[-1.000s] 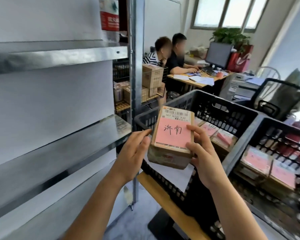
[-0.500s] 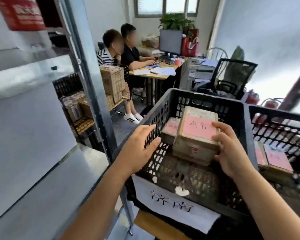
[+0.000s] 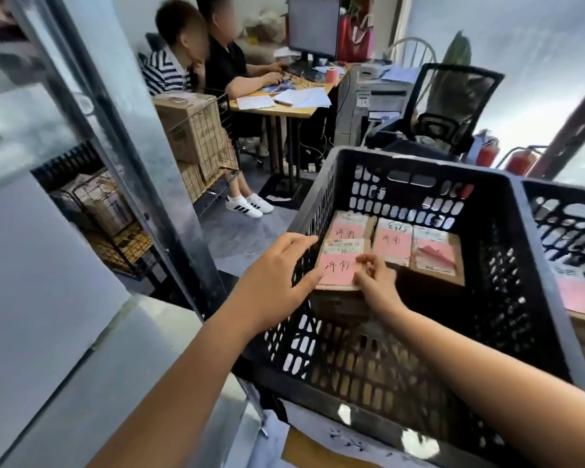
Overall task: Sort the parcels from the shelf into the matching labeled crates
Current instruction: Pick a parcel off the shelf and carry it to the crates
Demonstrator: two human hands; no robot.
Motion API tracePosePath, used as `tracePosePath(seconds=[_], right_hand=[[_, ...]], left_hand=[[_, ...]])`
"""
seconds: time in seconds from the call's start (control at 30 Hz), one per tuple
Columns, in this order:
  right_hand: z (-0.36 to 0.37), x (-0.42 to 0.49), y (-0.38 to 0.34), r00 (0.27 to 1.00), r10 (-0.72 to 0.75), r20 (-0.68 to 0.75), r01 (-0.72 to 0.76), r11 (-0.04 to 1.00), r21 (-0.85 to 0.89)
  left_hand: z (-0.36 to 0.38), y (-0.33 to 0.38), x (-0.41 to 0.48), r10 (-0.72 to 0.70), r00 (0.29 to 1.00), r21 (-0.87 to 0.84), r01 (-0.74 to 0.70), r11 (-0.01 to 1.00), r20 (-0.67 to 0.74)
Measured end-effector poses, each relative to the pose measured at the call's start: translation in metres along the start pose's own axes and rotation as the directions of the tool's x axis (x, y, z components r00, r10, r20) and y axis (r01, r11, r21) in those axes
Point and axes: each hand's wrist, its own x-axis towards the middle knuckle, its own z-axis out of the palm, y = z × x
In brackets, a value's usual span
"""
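Observation:
A brown parcel [image 3: 338,265] with a pink handwritten label sits low inside the black plastic crate [image 3: 507,265], near its left wall. My right hand [image 3: 375,280] pinches the parcel's right edge from inside the crate. My left hand [image 3: 277,285] hovers outside the crate's left rim with relaxed fingers, its thumb by the parcel's left edge. Three more pink-labelled parcels [image 3: 394,244] lie behind it in the crate. A white paper label [image 3: 345,437] with handwriting hangs on the crate's front.
A metal shelf [image 3: 65,265] with an upright post stands on the left. A second black crate [image 3: 568,224] with pink-labelled parcels adjoins on the right. Two people sit at a desk [image 3: 284,106] behind, near a wire cart of cardboard boxes [image 3: 193,136] and an office chair [image 3: 453,103].
The parcel has gone from held up in both hands down into the crate. My left hand came off it and stays outside the rim; my right hand lowered with it.

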Motion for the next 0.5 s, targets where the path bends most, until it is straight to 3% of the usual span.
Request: tracePosePath(seconds=[0.3, 0.5], right_hand=[[0.038, 0.018, 0.042, 0.999, 0.039, -0.005, -0.040, 0.996, -0.082], [0.039, 0.022, 0.064, 0.984, 0.033, 0.177, 0.004, 0.978, -0.208]], left_hand=[[0.001, -0.010, 0.006, -0.029, 0.999, -0.013, 0.029, 1.000, -0.025], [0.005, -0.017, 0.006, -0.054, 0.998, -0.008, 0.054, 0.999, -0.039]])
